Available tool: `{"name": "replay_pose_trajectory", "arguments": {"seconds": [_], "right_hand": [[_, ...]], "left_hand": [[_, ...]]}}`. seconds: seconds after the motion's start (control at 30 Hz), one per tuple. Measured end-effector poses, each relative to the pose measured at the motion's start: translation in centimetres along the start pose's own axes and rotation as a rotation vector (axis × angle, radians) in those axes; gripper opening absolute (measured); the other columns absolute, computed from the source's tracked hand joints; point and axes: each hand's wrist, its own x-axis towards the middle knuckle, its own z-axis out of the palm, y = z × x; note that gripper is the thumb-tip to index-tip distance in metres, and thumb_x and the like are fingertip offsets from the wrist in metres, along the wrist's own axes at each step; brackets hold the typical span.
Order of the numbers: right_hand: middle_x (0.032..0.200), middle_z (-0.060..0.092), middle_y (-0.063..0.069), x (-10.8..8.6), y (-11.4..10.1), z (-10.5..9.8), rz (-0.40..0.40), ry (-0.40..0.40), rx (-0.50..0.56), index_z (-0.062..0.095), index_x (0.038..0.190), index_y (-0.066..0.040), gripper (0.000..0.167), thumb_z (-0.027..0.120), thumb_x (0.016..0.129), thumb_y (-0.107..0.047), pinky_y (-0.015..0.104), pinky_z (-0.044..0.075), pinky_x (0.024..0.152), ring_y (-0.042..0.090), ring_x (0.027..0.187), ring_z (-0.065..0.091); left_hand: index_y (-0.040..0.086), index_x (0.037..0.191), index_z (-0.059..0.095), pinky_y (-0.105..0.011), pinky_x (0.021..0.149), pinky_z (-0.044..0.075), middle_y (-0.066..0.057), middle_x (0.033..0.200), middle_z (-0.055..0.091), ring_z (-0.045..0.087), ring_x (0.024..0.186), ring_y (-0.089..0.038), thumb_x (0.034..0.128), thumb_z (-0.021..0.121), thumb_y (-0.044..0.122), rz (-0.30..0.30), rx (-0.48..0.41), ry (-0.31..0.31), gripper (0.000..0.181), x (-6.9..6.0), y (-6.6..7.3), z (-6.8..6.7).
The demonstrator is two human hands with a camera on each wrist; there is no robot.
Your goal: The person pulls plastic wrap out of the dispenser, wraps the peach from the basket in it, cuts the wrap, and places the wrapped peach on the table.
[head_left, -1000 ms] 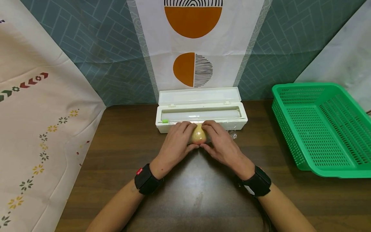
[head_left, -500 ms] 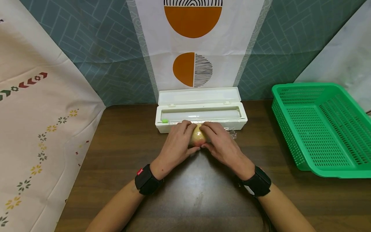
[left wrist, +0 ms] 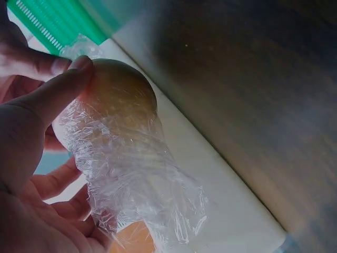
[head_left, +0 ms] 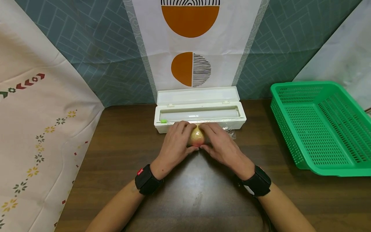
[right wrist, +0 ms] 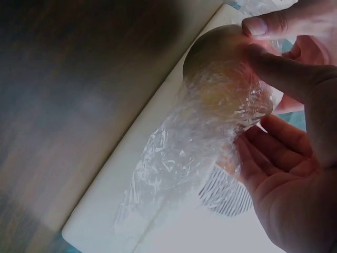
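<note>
A round yellow-and-red fruit (head_left: 197, 138), partly covered in crinkled cling film (left wrist: 139, 168), is held between the two hands, just in front of the white cling film dispenser (head_left: 200, 124). The left hand (head_left: 177, 141) grips its left side, thumb on the near end and fingers curled around the far side. From the right, the right hand (head_left: 221, 145) grips it the same way, and the two thumb tips nearly meet. In both wrist views, loose film trails off the fruit beside the fingers. The hands hide the fruit's sides in the head view.
The dispenser's lid (head_left: 198, 95) stands raised, showing a film roll (head_left: 200, 114) and a green slider (head_left: 164, 121). Crumpled film (head_left: 232, 133) lies by its front right corner. A green basket (head_left: 307, 135) stands at the right on the brown table (head_left: 185, 206).
Both hands keep hold of the fruit. It has tipped or shifted slightly toward the person, and more of its red end shows. The right fingertips have moved slightly closer to the left ones.
</note>
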Motion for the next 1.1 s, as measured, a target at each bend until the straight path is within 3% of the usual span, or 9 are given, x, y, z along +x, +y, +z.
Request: {"name": "replay_pose_trajectory", "arguments": {"seconds": [0.3,0.87,1.1], "right_hand": [[0.136,0.055,0.022,0.1,-0.1,0.5,-0.030,0.015,0.003,0.058,0.132,0.005,0.074,0.098,0.071,-0.002,0.051,0.049,0.108,0.038,0.126,0.056],[0.139,0.054,0.024,-0.1,-0.6,1.0,-0.061,0.018,-0.084,0.049,0.145,0.008,0.084,0.095,0.077,-0.009,0.050,0.049,0.110,0.040,0.129,0.055],[0.134,0.056,0.022,-0.1,-0.5,1.0,-0.046,0.001,-0.103,0.051,0.136,0.008,0.074,0.094,0.077,-0.007,0.049,0.048,0.110,0.039,0.126,0.055]], "left_hand": [[0.008,0.137,0.063,-0.051,0.097,0.048,-0.012,0.128,0.062,0.056,0.122,-0.034,0.0696,0.102,0.041,0.009,0.030,0.001,0.084,-0.1,-0.1,-0.2],[0.006,0.143,0.063,-0.048,0.097,0.050,-0.012,0.129,0.066,0.063,0.115,-0.033,0.0745,0.097,0.045,0.034,0.021,-0.013,0.086,-0.1,-0.2,-0.3],[0.004,0.141,0.065,-0.048,0.101,0.050,-0.013,0.130,0.067,0.064,0.117,-0.033,0.0758,0.096,0.044,0.034,-0.011,-0.020,0.083,0.0,-0.2,-0.5]]}}
